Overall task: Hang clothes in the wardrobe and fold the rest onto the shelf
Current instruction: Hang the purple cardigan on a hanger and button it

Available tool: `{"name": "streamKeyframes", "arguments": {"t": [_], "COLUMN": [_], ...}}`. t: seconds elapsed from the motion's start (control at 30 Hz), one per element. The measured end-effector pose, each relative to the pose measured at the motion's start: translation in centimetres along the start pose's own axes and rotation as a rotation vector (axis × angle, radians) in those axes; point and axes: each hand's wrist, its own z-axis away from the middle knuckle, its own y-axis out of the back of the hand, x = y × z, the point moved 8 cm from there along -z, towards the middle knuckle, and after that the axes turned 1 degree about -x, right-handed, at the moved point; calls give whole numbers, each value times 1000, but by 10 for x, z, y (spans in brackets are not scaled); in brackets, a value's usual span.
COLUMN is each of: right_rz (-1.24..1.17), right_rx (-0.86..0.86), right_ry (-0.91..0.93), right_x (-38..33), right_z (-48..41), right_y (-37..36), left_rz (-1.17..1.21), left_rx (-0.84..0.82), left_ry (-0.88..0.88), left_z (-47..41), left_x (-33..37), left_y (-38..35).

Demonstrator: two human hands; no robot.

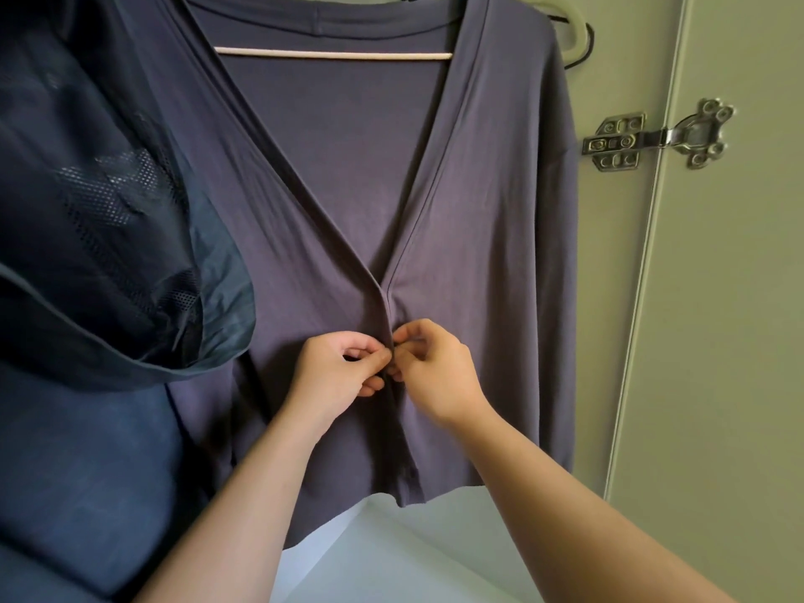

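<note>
A grey-purple V-neck cardigan (487,219) hangs in front of me on a hanger whose pale wooden bar (335,55) shows inside the neckline. My left hand (337,369) pinches the left front edge just below the V. My right hand (435,367) pinches the right front edge opposite it. The fingertips of both hands meet at the cardigan's centre opening, where a small dark button or fastening is partly hidden between them. The cardigan's hem hangs just below my forearms.
A dark blue hooded garment with a mesh lining (100,237) hangs close on the left, overlapping the cardigan's left sleeve. The pale wardrobe door (731,341) stands at the right on a metal hinge (657,139). A white shelf surface (391,550) lies below.
</note>
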Motion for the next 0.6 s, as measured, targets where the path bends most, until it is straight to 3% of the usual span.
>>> {"name": "streamKeyframes", "arguments": {"t": [0.13,0.47,0.6], "right_rz": [-128,-43,-19], "right_rx": [-31,24,79], "right_ry": [-103,-171,-183], "right_x": [2,2,-1], "right_z": [-2,-9,-11], "right_y": [-3,-6,-4], "left_rz": [-33,-432,-477], "left_rx": [13,208,288], "left_ry": [-54,-359,-418], "left_z": [-2,5,11], "left_x": [5,24,24], "left_y": [2,7,10]}}
